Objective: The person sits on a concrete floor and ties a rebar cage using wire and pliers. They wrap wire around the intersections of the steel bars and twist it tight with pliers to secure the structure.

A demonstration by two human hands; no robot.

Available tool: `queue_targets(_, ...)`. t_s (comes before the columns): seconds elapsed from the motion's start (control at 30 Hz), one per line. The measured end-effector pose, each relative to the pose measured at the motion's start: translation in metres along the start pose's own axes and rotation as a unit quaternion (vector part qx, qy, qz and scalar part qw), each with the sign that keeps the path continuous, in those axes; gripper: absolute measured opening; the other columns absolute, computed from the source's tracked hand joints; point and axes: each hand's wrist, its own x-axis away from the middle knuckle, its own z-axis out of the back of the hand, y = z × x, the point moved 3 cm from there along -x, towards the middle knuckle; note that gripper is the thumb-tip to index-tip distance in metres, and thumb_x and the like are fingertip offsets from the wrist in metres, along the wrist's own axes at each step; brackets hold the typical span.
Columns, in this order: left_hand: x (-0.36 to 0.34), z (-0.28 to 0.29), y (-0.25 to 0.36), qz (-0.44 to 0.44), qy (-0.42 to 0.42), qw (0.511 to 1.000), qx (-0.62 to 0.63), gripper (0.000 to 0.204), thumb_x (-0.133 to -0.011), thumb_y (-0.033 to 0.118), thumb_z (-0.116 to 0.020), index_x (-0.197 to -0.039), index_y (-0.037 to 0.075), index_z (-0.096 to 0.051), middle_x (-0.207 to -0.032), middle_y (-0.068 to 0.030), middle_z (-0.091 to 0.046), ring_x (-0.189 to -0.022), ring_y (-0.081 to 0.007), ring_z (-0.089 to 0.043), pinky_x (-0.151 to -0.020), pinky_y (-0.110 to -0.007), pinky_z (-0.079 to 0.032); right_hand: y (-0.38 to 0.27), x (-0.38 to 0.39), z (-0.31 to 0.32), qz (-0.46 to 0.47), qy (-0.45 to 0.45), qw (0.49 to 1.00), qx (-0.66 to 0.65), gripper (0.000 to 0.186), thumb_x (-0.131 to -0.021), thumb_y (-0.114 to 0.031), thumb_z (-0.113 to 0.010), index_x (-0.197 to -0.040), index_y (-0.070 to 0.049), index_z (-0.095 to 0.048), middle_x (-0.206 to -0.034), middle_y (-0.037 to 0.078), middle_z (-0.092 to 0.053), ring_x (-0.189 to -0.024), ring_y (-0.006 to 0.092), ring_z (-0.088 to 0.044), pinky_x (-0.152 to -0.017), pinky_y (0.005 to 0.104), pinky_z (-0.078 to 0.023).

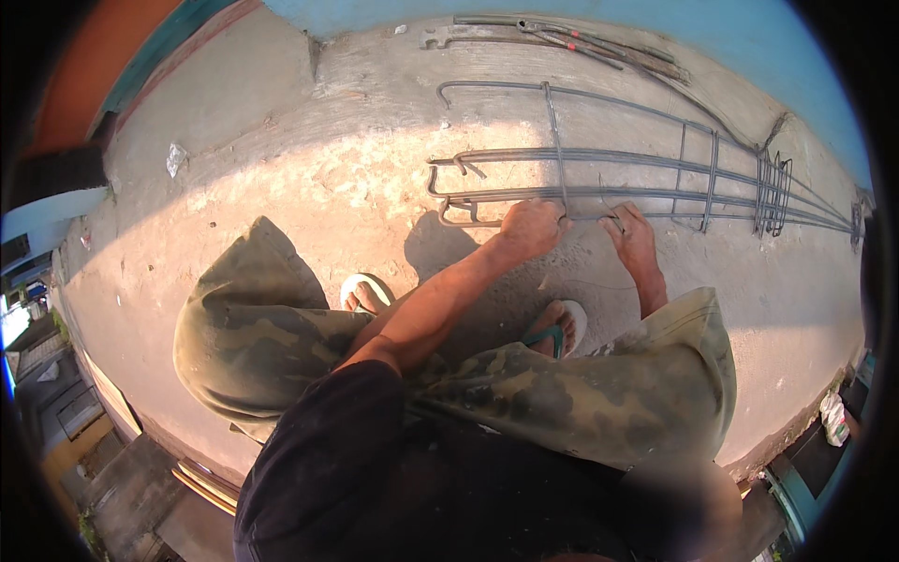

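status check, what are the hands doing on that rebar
Left hand closed on the grey steel rebar cage at a crossing. Right hand beside it on the lowest bar, grip unclear. Cage flat on concrete floor; more loose rods by the blue wall.

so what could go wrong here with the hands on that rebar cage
Both hands are bare: the left hand grips the near bars of the rebar cage where a stirrup crosses, and the right hand rests beside it, so thin wire or bar ends could cut or pinch fingers. The feet wear only open sandals right beside the steel, so a bar that shifts could strike the toes. The hooked bar ends on the left could snag skin or clothing.
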Motion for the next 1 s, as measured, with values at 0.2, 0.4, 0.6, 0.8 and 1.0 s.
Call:
queue_targets(0.2,0.000,0.004,0.004,0.052,-0.008,0.999,0.003,0.029,-0.088,0.029,-0.061,-0.092,0.002,-0.070,-0.091,-0.0215,-0.069,-0.091,-0.0396,-0.066,-0.084,-0.048,-0.051,-0.001,0.002,0.004,0.005,0.023,0.999,0.030,0.025,-0.084,-0.021,-0.072,-0.100,-0.004,-0.065,-0.093,0.013,-0.062,-0.087,0.0354,-0.061,-0.074,0.0407,-0.050)
queue_targets(0.4,0.001,0.008,0.012,0.078,-0.014,0.996,0.029,0.029,-0.087,0.028,-0.064,-0.091,0.000,-0.069,-0.089,-0.0214,-0.069,-0.085,-0.0398,-0.066,-0.080,-0.048,-0.052,0.004,0.035,0.005,-0.076,0.026,0.994,-0.072,0.026,-0.094,-0.021,-0.060,-0.111,-0.001,-0.062,-0.087,0.013,-0.059,-0.084,0.0285,-0.061,-0.071,0.0378,-0.049)
queue_targets(0.6,-0.001,-0.003,0.011,0.086,0.034,0.995,0.034,0.027,-0.083,0.023,-0.069,-0.092,-0.001,-0.060,-0.083,-0.0226,-0.067,-0.082,-0.0390,-0.067,-0.074,-0.046,-0.052,-0.008,0.106,-0.026,-0.366,-0.130,0.850,-0.357,0.027,-0.096,-0.012,-0.047,-0.116,0.002,-0.058,-0.083,0.009,-0.060,-0.074,0.0142,-0.055,-0.064,0.0296,-0.045)
queue_targets(0.8,-0.001,-0.011,0.005,0.050,0.071,0.994,0.060,0.025,-0.082,0.021,-0.069,-0.090,-0.001,-0.059,-0.080,-0.0196,-0.067,-0.077,-0.0359,-0.067,-0.071,-0.044,-0.052,-0.023,0.079,-0.066,-0.244,0.019,0.918,-0.312,0.028,-0.092,-0.015,-0.050,-0.108,0.003,-0.064,-0.076,0.012,-0.061,-0.070,0.0199,-0.056,-0.068,0.0326,-0.046)
queue_targets(1.0,-0.005,-0.007,0.010,0.053,0.082,0.994,0.052,0.023,-0.081,0.021,-0.069,-0.087,0.001,-0.062,-0.081,-0.0191,-0.069,-0.077,-0.0351,-0.068,-0.070,-0.045,-0.052,-0.017,0.027,-0.094,-0.252,0.114,0.921,-0.275,0.022,-0.092,-0.015,-0.051,-0.094,0.003,-0.064,-0.077,0.014,-0.061,-0.071,0.0216,-0.057,-0.068,0.0336,-0.045)
